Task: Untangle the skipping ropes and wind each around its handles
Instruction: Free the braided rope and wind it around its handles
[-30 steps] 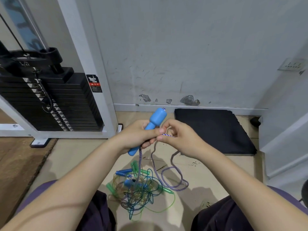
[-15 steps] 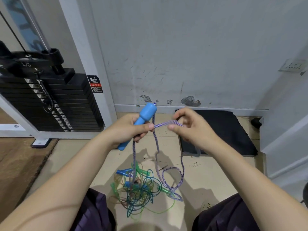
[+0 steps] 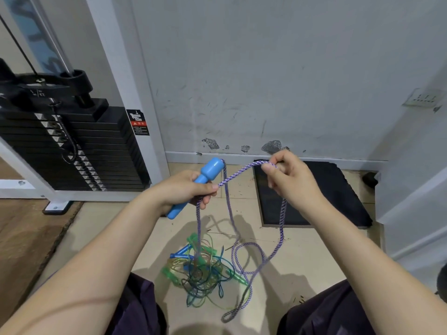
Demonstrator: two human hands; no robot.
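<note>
Left hand point(image 3: 183, 189): curled round the middle of a blue handle point(image 3: 197, 187), which tilted with its fat end up and to the right; the thumb pressed a purple-and-white braided rope point(image 3: 281, 228) against the handle.
Right hand point(image 3: 290, 180): raised to the right of the left hand, pinching the same rope between thumb and fingers, apart from the handle.
Rope between the hands: ran in a slack arch from the left thumb up to the right fingers.
Hanging rope: one strand left the handle's fat end and dropped; another fell from the right hand; both ended in loose loops on the floor between the person's knees.
Tangle point(image 3: 203, 269): thin green and blue skipping ropes with green and blue handles, heaped on the floor just left of the purple loops, a purple strand dropping into it.
Floor point(image 3: 108, 228): pale tile.
Black mat point(image 3: 338, 197): flat on the floor against the far wall, right of the hands.
Weight stack point(image 3: 72, 146): black plates in a white frame, far left.
Wall socket point(image 3: 423, 97): far right on the scuffed white wall.
</note>
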